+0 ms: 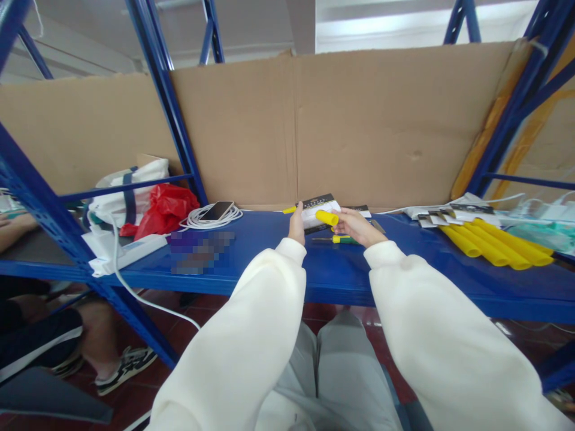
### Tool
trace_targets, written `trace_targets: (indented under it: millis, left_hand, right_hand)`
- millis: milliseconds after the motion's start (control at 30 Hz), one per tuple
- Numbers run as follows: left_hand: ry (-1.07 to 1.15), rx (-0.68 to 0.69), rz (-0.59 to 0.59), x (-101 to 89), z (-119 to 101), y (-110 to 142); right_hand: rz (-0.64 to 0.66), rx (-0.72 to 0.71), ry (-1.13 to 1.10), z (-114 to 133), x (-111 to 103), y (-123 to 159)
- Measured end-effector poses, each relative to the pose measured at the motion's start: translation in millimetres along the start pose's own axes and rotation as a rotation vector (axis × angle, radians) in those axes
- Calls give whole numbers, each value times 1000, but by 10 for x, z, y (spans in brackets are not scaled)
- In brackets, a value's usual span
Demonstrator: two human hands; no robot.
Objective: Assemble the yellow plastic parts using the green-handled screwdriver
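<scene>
Both my hands meet over the blue shelf, in cream sleeves. My left hand is closed on a black-and-white card package that carries a yellow tube. My right hand grips the right side of the same package, its fingers curled by the tube's end. Just under my hands a small screwdriver with a yellow and green handle lies on the shelf. A second yellow tip shows to the left of the package.
Several yellow tubes and card packages lie at the right. A phone on a coiled white cable, a red bag and a white power strip sit at the left. Another person's arm and legs are at the far left. Cardboard backs the shelf.
</scene>
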State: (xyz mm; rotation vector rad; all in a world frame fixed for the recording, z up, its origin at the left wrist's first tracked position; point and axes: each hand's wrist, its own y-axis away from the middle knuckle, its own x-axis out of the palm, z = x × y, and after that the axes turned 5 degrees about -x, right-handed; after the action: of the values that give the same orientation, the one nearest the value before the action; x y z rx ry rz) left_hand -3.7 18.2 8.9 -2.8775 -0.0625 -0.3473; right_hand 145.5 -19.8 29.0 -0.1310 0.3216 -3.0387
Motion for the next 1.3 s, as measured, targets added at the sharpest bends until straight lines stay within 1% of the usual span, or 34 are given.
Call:
trace_targets:
  millis: [100, 167, 200, 267, 333, 400, 533, 700, 767, 833, 933, 1000, 1067, 1200, 1300]
  left_hand:
    - [274, -131, -42, 18, -68, 39]
    - [358, -196, -93, 11, -108, 65]
    - [381, -224, -137, 0, -123, 76]
    - [403, -267, -267, -30, -140, 88]
    - [391, -290, -390, -62, -148, 93]
    - [339, -294, -451, -82, -154, 97]
    - [232, -274, -442, -82, -172, 123]
    - [204, -279, -471, -70, -174, 144]
    - [217, -303, -465, -73, -163, 129]
    - [233, -320, -437, -79, -148, 104]
    - [231, -314, -349, -87, -122, 72]
    - [197, -298, -290, -82, -109, 71]
    - [152, -280, -251, -66, -108, 92]
    - [92, -273, -212, -15, -149, 170]
    - [53, -294, -235, 13, -188, 216]
  right_hand:
    - [33, -52, -29, -11, 0, 2]
    - [70, -79, -59, -15, -16, -7]
    - [92, -85, -81, -15, -30, -16]
    - [114, -92, -139, -12, -66, -47]
    - [88, -88, -192, -11, -106, -89]
    - [-13, -86, -219, -16, -142, -133]
    - [-315, -123, -204, -31, -195, -183]
    - [-624, -145, -181, -17, -245, -202]
    - [-712, -162, -151, -26, -297, -228]
    - [-757, -157, -92, -52, -389, -266]
    - [-747, -54, 17, -98, -591, -335]
    - [-689, 7, 85, -116, -731, -388]
    - [-621, 25, 148, -122, -842, -451]
    - [-506, 45, 237, -146, -950, -609]
    - [-467, 85, 271, -204, -976, -735]
